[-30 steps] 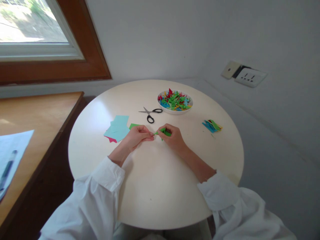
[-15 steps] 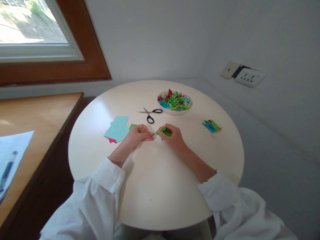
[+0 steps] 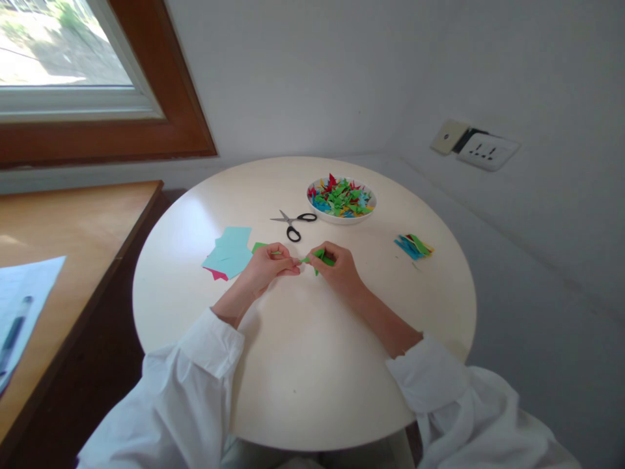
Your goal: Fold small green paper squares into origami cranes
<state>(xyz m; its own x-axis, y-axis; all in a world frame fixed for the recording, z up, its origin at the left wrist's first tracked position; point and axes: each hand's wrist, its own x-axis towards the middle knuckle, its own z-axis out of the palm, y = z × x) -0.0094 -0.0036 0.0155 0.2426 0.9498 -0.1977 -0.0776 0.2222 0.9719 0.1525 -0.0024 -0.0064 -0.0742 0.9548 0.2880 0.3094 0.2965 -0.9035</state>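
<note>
Between my two hands is a piece of folded green paper (image 3: 328,260), pointed like the wings and tip of a paper crane. My right hand (image 3: 344,268) is closed round its body. The fingers of my left hand (image 3: 269,267) pinch together at its thin left tip; the exact grip there is too small to make out. Just behind my left hand a green paper sheet (image 3: 258,247) peeks out. Beside it lie light blue paper squares (image 3: 231,250), with a red paper (image 3: 217,274) partly under them.
Open scissors (image 3: 293,233) with black handles lie beyond my hands. A white bowl (image 3: 342,220) full of small colourful folded papers stands at the back. To the right is a pile of folded paper strips (image 3: 414,246). A wooden desk (image 3: 97,215) borders the left.
</note>
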